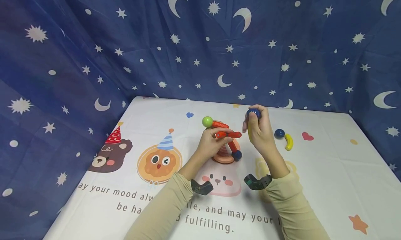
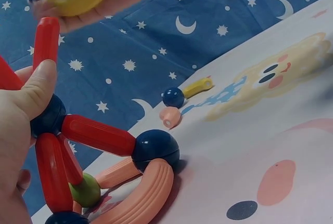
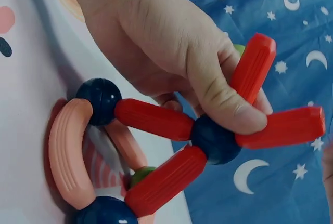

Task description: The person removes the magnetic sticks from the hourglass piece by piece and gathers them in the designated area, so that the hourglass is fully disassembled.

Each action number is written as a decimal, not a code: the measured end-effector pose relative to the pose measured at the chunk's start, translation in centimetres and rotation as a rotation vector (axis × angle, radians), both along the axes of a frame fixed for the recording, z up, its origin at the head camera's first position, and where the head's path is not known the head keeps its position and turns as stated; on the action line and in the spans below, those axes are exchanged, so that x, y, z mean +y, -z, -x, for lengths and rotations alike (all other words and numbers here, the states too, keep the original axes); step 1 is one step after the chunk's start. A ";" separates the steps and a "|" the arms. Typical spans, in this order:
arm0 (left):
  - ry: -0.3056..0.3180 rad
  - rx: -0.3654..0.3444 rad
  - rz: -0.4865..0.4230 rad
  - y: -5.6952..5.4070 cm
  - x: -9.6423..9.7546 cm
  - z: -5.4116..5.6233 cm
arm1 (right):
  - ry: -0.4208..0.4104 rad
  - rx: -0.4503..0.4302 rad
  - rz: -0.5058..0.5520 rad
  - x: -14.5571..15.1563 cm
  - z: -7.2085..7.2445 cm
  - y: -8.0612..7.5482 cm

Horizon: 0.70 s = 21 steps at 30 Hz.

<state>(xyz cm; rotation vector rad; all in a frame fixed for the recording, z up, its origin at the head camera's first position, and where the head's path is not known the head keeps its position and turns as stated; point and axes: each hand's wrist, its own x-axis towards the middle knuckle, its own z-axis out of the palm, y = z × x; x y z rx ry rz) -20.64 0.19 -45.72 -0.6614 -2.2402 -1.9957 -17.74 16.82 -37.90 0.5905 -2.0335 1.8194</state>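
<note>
In the head view, the left hand [image 1: 209, 143] pinches the upper part of a rod-and-ball frame [image 1: 232, 146], its red rods [image 1: 233, 134] sticking out past the fingertips; a green ball [image 1: 207, 121] sits just beyond that grip, and a corner ball [image 1: 237, 155], dark blue, lies below and to its right. The right hand [image 1: 260, 130], beside it and a little farther forward, has thumb and fingers closed about a held ball [image 1: 253, 113], dark blue, with a yellow rod [image 1: 249, 132] below it. To the right of this second grip, a loose blue ball [image 1: 280, 133] and a curved yellow piece [image 1: 289, 142] lie on the white cloth [image 1: 329, 170]. In the left wrist view, the left thumb and fingers pinch the hub ball [image 2: 49, 115], from which red rods spread above, below and to the right of the grip; lower down, curved pink rods [image 2: 138, 198] rest on the cloth. Above that grip, the held ball touches one end of the yellow rod. In the right wrist view, the left thumb presses on the hub ball between two red rods; only a blurred sliver of the right hand shows at the edge, its grip unreadable there.
</note>
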 end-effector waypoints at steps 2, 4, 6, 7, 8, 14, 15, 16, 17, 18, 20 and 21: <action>-0.001 0.012 -0.007 0.1 0.0 0.0 | 0.014 -0.037 0.006 0.2 0.2 0.3; -0.004 0.022 -0.010 0.1 0.0 0.0 | 0.028 -0.071 0.001 0.4 0.4 0.6; -0.008 0.031 -0.009 0.1 0.0 0.0 | 0.017 -0.093 0.011 0.6 0.6 0.8; -0.008 0.034 -0.007 0.0 0.0 0.0 | 0.008 -0.102 0.020 0.8 0.8 0.9; -0.008 0.035 -0.005 0.0 0.0 0.0 | 0.001 -0.105 0.029 0.9 0.9 1.1; -0.005 -0.010 0.007 0.0 0.0 0.0 | -0.005 -0.107 0.025 3.1 2.1 2.7; -0.002 -0.019 0.007 0.0 0.0 -0.1 | 0.002 -0.113 0.020 3.6 2.3 3.0; 0.000 -0.021 0.007 0.0 0.1 -0.1 | 0.011 -0.121 0.013 4.0 2.4 3.2; 0.003 -0.023 0.006 0.0 0.1 -0.1 | 0.022 -0.129 0.010 4.4 2.5 3.5; 0.006 -0.023 0.002 0.0 0.1 -0.1 | 0.033 -0.140 0.011 4.8 2.5 3.7; 0.012 -0.023 -0.006 0.0 0.2 -0.1 | 0.058 -0.175 0.003 5.4 2.5 4.0; 0.012 -0.023 -0.007 0.0 0.2 -0.2 | 0.065 -0.196 0.004 5.7 2.5 4.2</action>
